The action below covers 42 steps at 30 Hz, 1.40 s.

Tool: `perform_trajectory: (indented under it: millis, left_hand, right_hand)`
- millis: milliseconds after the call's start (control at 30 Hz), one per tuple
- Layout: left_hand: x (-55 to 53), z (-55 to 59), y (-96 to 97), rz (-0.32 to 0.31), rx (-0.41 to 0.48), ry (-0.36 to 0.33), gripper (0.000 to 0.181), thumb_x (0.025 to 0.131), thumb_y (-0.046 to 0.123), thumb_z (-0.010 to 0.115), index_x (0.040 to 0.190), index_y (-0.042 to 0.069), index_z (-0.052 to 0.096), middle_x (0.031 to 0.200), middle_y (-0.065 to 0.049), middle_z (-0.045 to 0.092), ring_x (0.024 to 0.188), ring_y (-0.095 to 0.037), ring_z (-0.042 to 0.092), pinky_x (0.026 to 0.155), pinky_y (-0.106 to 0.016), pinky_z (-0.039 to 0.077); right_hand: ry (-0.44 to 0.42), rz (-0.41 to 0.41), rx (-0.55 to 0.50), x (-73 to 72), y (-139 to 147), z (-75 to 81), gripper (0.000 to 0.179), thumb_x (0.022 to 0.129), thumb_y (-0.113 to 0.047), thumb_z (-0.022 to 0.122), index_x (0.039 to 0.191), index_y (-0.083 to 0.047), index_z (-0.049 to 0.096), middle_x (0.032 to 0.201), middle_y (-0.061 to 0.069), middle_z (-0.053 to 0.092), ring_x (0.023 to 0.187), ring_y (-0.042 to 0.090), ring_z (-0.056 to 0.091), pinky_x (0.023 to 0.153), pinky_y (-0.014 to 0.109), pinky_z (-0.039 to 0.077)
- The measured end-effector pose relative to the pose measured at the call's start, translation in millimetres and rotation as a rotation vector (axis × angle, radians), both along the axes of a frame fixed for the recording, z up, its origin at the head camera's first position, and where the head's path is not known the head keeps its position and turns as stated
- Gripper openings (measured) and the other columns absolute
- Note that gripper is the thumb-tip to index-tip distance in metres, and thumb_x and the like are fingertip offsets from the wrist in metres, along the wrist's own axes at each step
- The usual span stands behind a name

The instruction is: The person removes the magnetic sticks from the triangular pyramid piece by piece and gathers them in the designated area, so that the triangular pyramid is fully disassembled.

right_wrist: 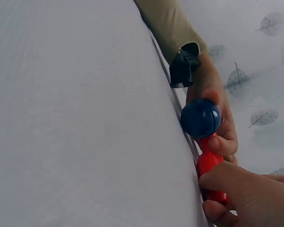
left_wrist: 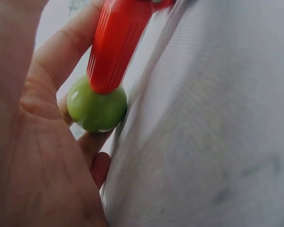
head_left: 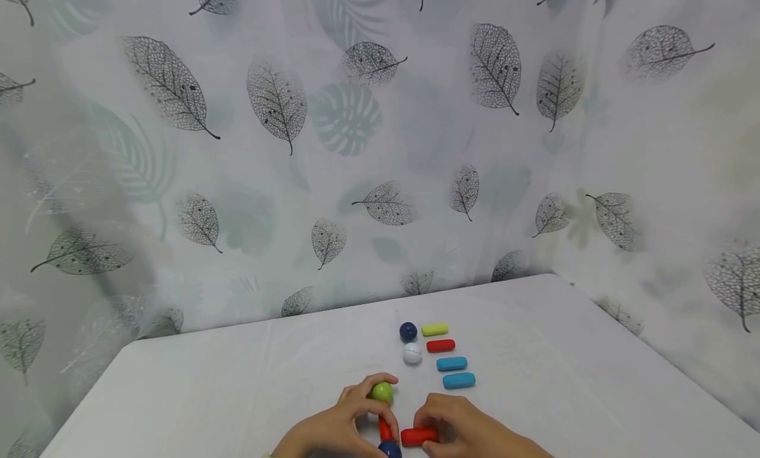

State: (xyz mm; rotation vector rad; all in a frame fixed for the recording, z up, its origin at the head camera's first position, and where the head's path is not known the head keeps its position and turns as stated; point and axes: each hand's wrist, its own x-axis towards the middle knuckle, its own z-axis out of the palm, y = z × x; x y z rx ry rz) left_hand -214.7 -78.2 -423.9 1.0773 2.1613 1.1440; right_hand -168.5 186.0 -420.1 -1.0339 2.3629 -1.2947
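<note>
My left hand (head_left: 338, 424) curls round a joined piece on the white table: a green ball (head_left: 382, 392) at its far end, a red rod (head_left: 385, 429) in the middle and a dark blue ball (head_left: 390, 449) at the near end. In the left wrist view, the ribbed red rod (left_wrist: 117, 45) meets the green ball (left_wrist: 97, 108), with fingers behind it. Just to the right, my right hand (head_left: 466, 428) pinches a second red rod (head_left: 417, 437), its left end close to the joined piece. Whether they touch is unclear. The right wrist view shows the dark blue ball (right_wrist: 200, 118) by the left fingertips.
Beyond the hands lie a dark blue ball (head_left: 408, 332), a white ball (head_left: 412, 353), a yellow rod (head_left: 435, 329), a red rod (head_left: 441, 346) and two light blue rods, one farther (head_left: 451, 363), one nearer (head_left: 459, 380). Leaf-patterned curtain (head_left: 386, 148) hangs behind the table.
</note>
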Motion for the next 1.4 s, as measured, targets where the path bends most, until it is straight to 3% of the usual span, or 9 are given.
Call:
perform_trajectory:
  millis: [200, 433, 667, 1200, 1400]
  left_hand:
    - [-2.4, -2.1, 0.0, -0.028, 0.013, 0.018, 0.018, 0.083, 0.030, 0.077, 0.100, 0.027, 0.071, 0.151, 0.005, 0.030, 0.135, -0.013, 0.020, 0.100, -0.050, 0.023]
    - [0.1, -2.7, -0.2, 0.014, -0.014, -0.035, 0.018, 0.083, 0.034, 0.077, 0.099, 0.027, 0.072, 0.151, 0.009, 0.028, 0.132, -0.027, 0.019, 0.100, -0.055, 0.026]
    - [0.7, -2.8, 0.9, 0.027, -0.014, -0.047, 0.018, 0.083, 0.034, 0.076, 0.099, 0.027, 0.072, 0.151, 0.010, 0.028, 0.131, -0.031, 0.018, 0.099, -0.058, 0.028]
    - [0.0, -4.8, 0.7, 0.038, -0.020, -0.057, 0.018, 0.082, 0.037, 0.077, 0.098, 0.029, 0.072, 0.150, 0.011, 0.028, 0.129, -0.034, 0.019, 0.097, -0.057, 0.030]
    - [0.4, -3.8, 0.5, 0.039, -0.018, -0.067, 0.019, 0.082, 0.036, 0.078, 0.098, 0.029, 0.072, 0.151, 0.010, 0.028, 0.129, -0.034, 0.019, 0.096, -0.055, 0.032]
  right_hand:
    - [-0.018, -0.012, -0.001, 0.5, 3.0, 0.0, 0.015, 0.092, -0.019, 0.067, 0.106, -0.014, 0.067, 0.088, -0.015, 0.055, 0.078, -0.004, 0.052, 0.069, 0.018, 0.049]
    - [-0.051, -0.028, 0.024, -0.4, 4.7, 1.7, 0.014, 0.090, -0.017, 0.068, 0.104, -0.016, 0.064, 0.090, -0.013, 0.058, 0.079, -0.003, 0.052, 0.071, 0.018, 0.049]
    - [-0.117, -0.100, 0.093, -0.7, 11.5, 9.3, 0.017, 0.087, -0.016, 0.071, 0.100, -0.020, 0.061, 0.089, -0.013, 0.057, 0.080, 0.002, 0.053, 0.073, 0.018, 0.048]
    - [0.048, -0.071, 0.186, -11.2, 42.9, 29.3, 0.015, 0.082, -0.014, 0.075, 0.092, -0.018, 0.064, 0.085, -0.016, 0.058, 0.078, -0.001, 0.054, 0.068, 0.020, 0.052]
    - [0.062, -0.126, 0.239, -14.0, 52.5, 32.7, 0.016, 0.080, -0.016, 0.077, 0.092, -0.020, 0.066, 0.084, -0.015, 0.057, 0.075, 0.001, 0.052, 0.064, 0.020, 0.049]
